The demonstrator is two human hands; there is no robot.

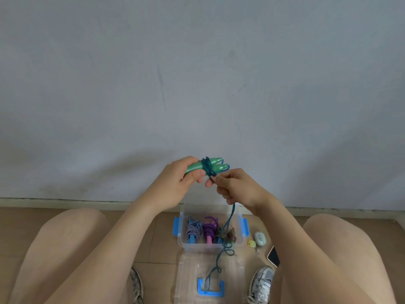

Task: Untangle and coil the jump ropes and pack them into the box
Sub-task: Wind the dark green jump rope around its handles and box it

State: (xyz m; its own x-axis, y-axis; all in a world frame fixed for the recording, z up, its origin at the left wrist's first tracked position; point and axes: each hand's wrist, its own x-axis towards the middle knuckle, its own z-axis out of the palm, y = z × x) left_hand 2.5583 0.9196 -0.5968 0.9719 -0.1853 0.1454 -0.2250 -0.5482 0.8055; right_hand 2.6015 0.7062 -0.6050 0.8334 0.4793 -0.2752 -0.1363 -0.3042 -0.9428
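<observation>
My left hand (178,179) grips the two green handles (215,165) of a jump rope, held side by side in the air. Several turns of teal rope (207,166) are wound round the handles. My right hand (237,187) pinches the rope just below the handles. The loose teal cord (228,224) hangs down from it, over the box and onto the lid. A clear plastic box (182,216) with blue latches stands on the floor below. It holds a blue-and-white coiled rope (194,230), a purple coiled rope (210,229) and a darker bundle (229,234).
The clear lid (186,273) with a blue handle lies in front of the box, between my shoes. A small white case (260,238), a yellow tag and a phone (274,256) lie right of the box. My knees flank the scene; a grey wall rises behind.
</observation>
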